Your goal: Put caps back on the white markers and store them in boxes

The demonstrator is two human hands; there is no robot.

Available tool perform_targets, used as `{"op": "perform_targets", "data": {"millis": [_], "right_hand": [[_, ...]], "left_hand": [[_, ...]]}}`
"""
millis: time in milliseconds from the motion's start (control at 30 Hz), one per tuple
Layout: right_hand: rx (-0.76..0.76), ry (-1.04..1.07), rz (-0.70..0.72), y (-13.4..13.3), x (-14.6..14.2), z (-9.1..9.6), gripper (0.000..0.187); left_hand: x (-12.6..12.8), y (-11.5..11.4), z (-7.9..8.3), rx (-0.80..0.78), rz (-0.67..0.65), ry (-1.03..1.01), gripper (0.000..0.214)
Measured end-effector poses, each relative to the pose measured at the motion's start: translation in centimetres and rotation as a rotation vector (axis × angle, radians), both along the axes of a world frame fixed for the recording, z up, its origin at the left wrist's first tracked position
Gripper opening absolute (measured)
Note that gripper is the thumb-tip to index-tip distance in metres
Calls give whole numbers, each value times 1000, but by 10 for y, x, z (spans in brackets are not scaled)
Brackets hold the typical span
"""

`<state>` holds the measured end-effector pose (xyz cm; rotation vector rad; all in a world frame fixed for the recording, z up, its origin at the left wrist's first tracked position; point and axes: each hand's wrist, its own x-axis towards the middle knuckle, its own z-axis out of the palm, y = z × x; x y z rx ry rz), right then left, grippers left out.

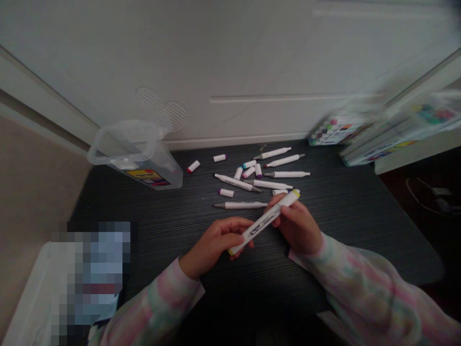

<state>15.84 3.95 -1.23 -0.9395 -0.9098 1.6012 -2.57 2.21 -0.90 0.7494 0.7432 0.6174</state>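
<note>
A white marker (264, 222) with yellow ends is held slantwise above the dark table by both hands. My left hand (223, 236) pinches its lower left end between thumb and fingers. My right hand (298, 222) grips it near the upper right end, by the cap. Behind the hands lie several uncapped white markers, among them one with a grey tip (240, 205) and another (237, 182) resting slantwise. Loose caps are scattered about them, such as a red-ended cap (193, 166), a purple-ended cap (226, 192) and a blue-ended cap (249, 164).
A clear plastic container (169, 166) stands at the back left of the dark table (162, 240). At the back right are a pack of markers (333, 132) and a clear box (385, 139). A pale panel (252, 62) rises behind. Something pixelated (97, 274) is at lower left.
</note>
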Motion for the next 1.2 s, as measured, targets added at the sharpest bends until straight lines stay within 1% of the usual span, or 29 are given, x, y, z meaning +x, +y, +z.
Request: {"op": "perform_targets", "data": {"millis": [133,333,700,1033,1133,1200], "right_hand": [[6,-9,-2,0,0,0,21],[8,-11,-5,0,0,0,20],[3,-23,-7,0,-1,0,21],[5,-36,-17,0,-2,1,23],[4,-33,-17,0,-1,0,21],[7,-29,-17,0,-1,0,20]], "left_hand": [[0,0,0,-13,16,17,34],[0,0,0,-21,7,46,37],[-1,0,-1,-36,15,42,38],[0,-1,-3,-24,33,63,39],[-1,-1,-1,13,30,86,39],[-3,-1,2,112,30,161,38]]}}
